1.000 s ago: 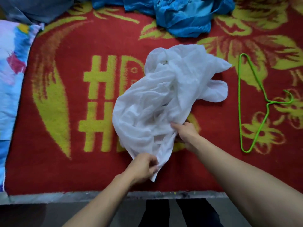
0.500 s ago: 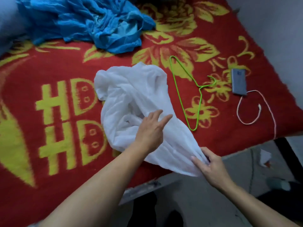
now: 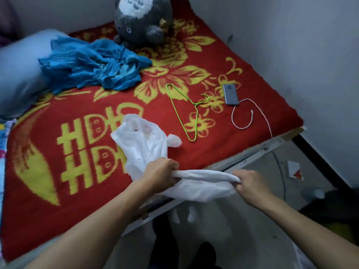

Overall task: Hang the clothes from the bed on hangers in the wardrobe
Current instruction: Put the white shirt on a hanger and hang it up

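A thin white garment (image 3: 144, 141) lies partly on the red and yellow bed cover (image 3: 58, 187) and partly hangs over the bed's front edge. My left hand (image 3: 158, 174) grips a bunched part of it near the edge. My right hand (image 3: 250, 183) grips the same stretched edge farther right, past the bed. A green wire hanger (image 3: 182, 110) lies flat on the cover beyond the garment, apart from both hands. A crumpled blue garment (image 3: 93, 65) sits at the back left of the bed. No wardrobe is in view.
A grey phone (image 3: 230, 94) with a white cable (image 3: 250, 117) lies near the bed's right edge. A grey plush toy (image 3: 141, 18) sits at the back. A pale pillow (image 3: 17, 74) is at the left. Walls close in behind and on the right; floor with scraps lies at the right.
My left hand, open on the white garment before, now grips it. Both hands have pulled its edge taut over the bed's front edge. The view has swung right and up.
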A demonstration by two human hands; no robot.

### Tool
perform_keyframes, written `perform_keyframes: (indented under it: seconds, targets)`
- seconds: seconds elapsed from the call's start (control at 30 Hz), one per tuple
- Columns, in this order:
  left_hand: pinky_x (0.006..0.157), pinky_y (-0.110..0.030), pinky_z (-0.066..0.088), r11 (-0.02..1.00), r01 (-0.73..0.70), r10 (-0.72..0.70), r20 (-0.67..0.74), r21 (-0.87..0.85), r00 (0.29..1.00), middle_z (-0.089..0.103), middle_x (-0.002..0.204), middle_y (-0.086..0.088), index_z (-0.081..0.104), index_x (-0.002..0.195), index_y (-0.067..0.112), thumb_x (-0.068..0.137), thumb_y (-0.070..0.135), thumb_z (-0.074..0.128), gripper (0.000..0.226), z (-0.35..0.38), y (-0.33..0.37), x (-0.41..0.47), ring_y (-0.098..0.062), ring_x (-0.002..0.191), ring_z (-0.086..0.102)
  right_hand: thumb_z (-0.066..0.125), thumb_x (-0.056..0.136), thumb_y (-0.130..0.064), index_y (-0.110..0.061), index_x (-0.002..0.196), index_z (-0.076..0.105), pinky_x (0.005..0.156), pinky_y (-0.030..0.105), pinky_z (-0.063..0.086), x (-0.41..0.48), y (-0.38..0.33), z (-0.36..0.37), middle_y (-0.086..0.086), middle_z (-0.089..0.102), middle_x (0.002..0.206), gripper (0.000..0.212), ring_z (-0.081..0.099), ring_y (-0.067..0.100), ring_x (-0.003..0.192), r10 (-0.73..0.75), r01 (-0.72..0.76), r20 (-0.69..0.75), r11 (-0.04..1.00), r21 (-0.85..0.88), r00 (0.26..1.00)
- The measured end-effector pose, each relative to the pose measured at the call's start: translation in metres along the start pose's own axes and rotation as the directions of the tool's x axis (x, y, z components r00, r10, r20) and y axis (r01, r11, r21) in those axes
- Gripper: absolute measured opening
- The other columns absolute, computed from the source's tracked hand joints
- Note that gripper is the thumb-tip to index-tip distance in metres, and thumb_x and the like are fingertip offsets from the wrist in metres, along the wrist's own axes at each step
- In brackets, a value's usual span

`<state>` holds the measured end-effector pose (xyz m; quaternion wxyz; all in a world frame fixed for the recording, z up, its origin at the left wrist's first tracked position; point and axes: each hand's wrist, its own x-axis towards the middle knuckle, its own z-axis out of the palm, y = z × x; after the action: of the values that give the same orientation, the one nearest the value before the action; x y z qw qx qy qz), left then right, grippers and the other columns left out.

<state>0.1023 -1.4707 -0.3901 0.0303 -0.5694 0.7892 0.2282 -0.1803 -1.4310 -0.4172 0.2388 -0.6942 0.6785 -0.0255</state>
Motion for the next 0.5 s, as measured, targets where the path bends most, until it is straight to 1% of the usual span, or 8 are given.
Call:
perform_keyframes:
  seconds: [0.1, 0.17, 0.23, 0.27, 0.3, 0.37, 0.4, 0.5]
  targets:
    - [0.051, -0.032, 0.031, 0.970, 0.096, -0.089, 0.040, -0.223, 0.995, 0.050, 0.054, 0.005, 0.050, 0.056, 0.019, 0.071, 0.054, 0.073, 0.045, -0.064, 0.007, -0.052, -0.015, 0.057, 0.049, 0.063, 0.085, -0.018, -0.024, 0.058, 0.056, 0.059, 0.037, 0.038, -0.004, -0.026, -0.053, 0.002, 0.062, 0.062, 0.029, 0.060, 0.025, 0.068, 0.063, -0.028, -0.110, 0.956, 0.290, 0.992]
    - [0.051, -0.031, 0.035, 0.896, 0.131, -0.114, 0.065, -0.425, 0.991, 0.056, 0.055, 0.001, 0.060, 0.061, 0.015, 0.070, 0.065, 0.071, 0.052, -0.107, 0.008, -0.084, -0.012, 0.052, 0.051, 0.064, 0.083, -0.030, -0.014, 0.060, 0.057, 0.055, 0.036, 0.036, -0.007, -0.052, -0.092, 0.004, 0.054, 0.056, 0.029, 0.051, 0.020, 0.060, 0.031, 0.055, -0.185, 0.894, 0.444, 0.982]
    - [0.055, -0.028, 0.036, 0.789, 0.135, -0.152, 0.023, -0.599, 0.988, 0.054, 0.058, 0.002, 0.062, 0.066, 0.009, 0.074, 0.070, 0.062, 0.062, -0.146, 0.009, -0.115, -0.010, 0.054, 0.049, 0.063, 0.079, -0.044, -0.002, 0.065, 0.059, 0.054, 0.033, 0.031, -0.017, -0.087, -0.134, 0.012, 0.051, 0.059, 0.044, 0.044, 0.015, 0.058, -0.030, 0.159, -0.243, 0.831, 0.533, 0.970]
    - [0.058, -0.029, 0.035, 0.752, 0.115, -0.170, -0.022, -0.650, 0.985, 0.050, 0.063, -0.002, 0.060, 0.069, 0.003, 0.073, 0.071, 0.061, 0.069, -0.164, 0.010, -0.130, -0.014, 0.058, 0.047, 0.066, 0.079, -0.044, 0.001, 0.066, 0.058, 0.054, 0.032, 0.030, -0.024, -0.104, -0.154, 0.011, 0.049, 0.059, 0.048, 0.043, 0.013, 0.057, -0.072, 0.223, -0.275, 0.793, 0.567, 0.959]
    - [0.060, -0.031, 0.032, 0.726, 0.082, -0.184, -0.078, -0.683, 0.980, 0.046, 0.065, -0.005, 0.057, 0.069, 0.001, 0.070, 0.069, 0.063, 0.069, -0.180, 0.010, -0.145, -0.017, 0.061, 0.042, 0.070, 0.081, -0.038, -0.001, 0.065, 0.059, 0.054, 0.031, 0.030, -0.032, -0.122, -0.173, 0.007, 0.048, 0.058, 0.042, 0.042, 0.010, 0.056, -0.119, 0.287, -0.309, 0.762, 0.581, 0.943]
    - [0.056, -0.030, 0.027, 0.722, -0.005, -0.204, -0.220, -0.692, 0.954, 0.038, 0.063, -0.004, 0.052, 0.062, 0.010, 0.068, 0.053, 0.072, 0.048, -0.211, 0.010, -0.179, -0.018, 0.060, 0.034, 0.076, 0.080, -0.022, -0.012, 0.066, 0.066, 0.053, 0.030, 0.033, -0.054, -0.153, -0.209, -0.002, 0.053, 0.058, 0.020, 0.044, 0.005, 0.054, -0.184, 0.385, -0.390, 0.751, 0.536, 0.902]
    - [0.054, -0.029, 0.026, 0.742, -0.055, -0.204, -0.303, -0.669, 0.931, 0.038, 0.061, -0.004, 0.052, 0.060, 0.013, 0.066, 0.045, 0.074, 0.040, -0.225, 0.011, -0.198, -0.017, 0.059, 0.034, 0.078, 0.079, -0.020, -0.014, 0.071, 0.069, 0.054, 0.030, 0.037, -0.064, -0.166, -0.224, -0.003, 0.058, 0.061, 0.013, 0.048, 0.006, 0.056, -0.213, 0.424, -0.428, 0.760, 0.492, 0.878]
    - [0.060, -0.029, 0.037, 0.859, -0.200, -0.136, -0.586, -0.471, 0.799, 0.061, 0.068, -0.004, 0.055, 0.053, 0.022, 0.061, 0.042, 0.070, 0.027, -0.260, 0.014, -0.256, -0.012, 0.064, 0.050, 0.075, 0.077, -0.029, -0.016, 0.080, 0.072, 0.062, 0.038, 0.051, -0.103, -0.199, -0.255, -0.003, 0.066, 0.070, 0.014, 0.060, 0.016, 0.066, -0.347, 0.537, -0.510, 0.792, 0.289, 0.787]
